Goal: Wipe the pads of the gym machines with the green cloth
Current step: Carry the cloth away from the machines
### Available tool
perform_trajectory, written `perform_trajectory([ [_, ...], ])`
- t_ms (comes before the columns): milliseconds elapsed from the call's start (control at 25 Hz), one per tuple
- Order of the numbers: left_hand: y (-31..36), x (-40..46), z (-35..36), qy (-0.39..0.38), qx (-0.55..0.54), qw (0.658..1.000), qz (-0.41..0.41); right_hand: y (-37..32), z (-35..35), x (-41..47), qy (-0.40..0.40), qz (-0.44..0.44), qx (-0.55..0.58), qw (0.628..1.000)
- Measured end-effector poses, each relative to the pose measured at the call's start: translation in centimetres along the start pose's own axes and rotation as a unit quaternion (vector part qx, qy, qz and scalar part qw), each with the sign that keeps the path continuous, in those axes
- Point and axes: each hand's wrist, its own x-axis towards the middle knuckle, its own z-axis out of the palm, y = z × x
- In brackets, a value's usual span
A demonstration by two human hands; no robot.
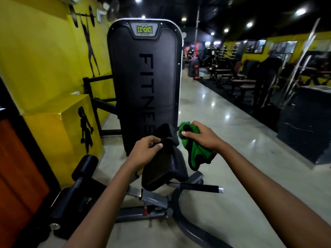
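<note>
My right hand (202,138) grips the bunched green cloth (197,153), which hangs down beside the machine's black seat pad (164,170). A smaller black upper pad (165,132) rises just above the seat. On the left edge of that upper pad, my left hand (146,151) rests with its fingers curled around the edge. The cloth sits just right of both pads, close to the upper one. Behind them stands the tall black shroud (145,83) with "FITNESS" printed on it.
A black roller pad (86,165) and grey frame (152,199) lie low at the left. A foam-gripped handle (202,187) sticks out to the right. A yellow box (59,136) and yellow wall are at the left. Polished floor (232,158) runs right toward benches (241,83).
</note>
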Motion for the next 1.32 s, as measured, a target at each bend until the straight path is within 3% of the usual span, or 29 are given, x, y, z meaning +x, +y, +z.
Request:
perform_trajectory([
  [520, 8.4, 7.4, 12.5, -0.136, -0.058, 0.984, 0.101, 7.9, -11.3, -5.6, 0.146, 0.120, -0.045, 0.981],
  [1000, 21.4, 14.9, 26.5, -0.279, -0.117, 0.925, 0.228, 14.6, -25.0, -12.6, 0.332, 0.230, -0.084, 0.911],
  [1320, 29.5, 17.6, 40.9, -0.365, -0.142, 0.878, 0.274, 22.4, -33.5, -18.4, 0.412, 0.305, -0.099, 0.853],
])
